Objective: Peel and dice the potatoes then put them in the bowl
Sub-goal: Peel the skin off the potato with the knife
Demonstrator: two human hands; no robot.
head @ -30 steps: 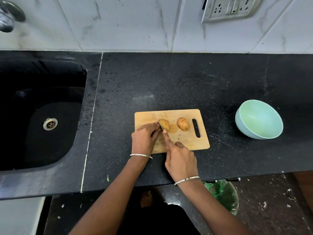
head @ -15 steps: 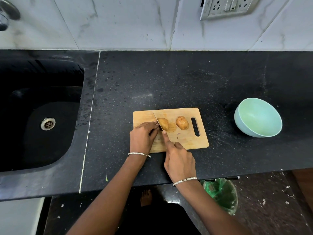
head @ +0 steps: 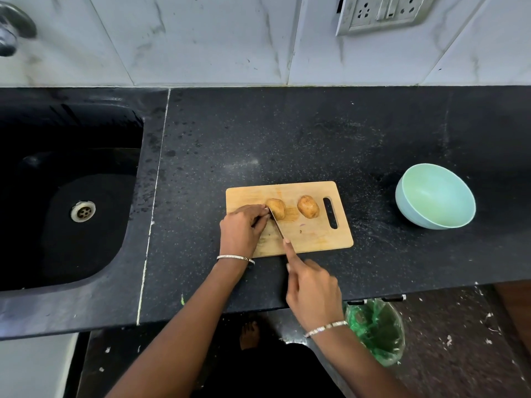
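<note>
Wooden board point(head: 316, 239), potato point(head: 278, 208) against curled left fingers point(head: 260, 210)

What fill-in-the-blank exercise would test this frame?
Two ___ lie on the cutting board. The right hand holds a ___ against the left potato. The left hand grips the potato nearer the ___. The green bowl stands on the board's ___ side.
Missing: potatoes; knife; sink; right.
</note>
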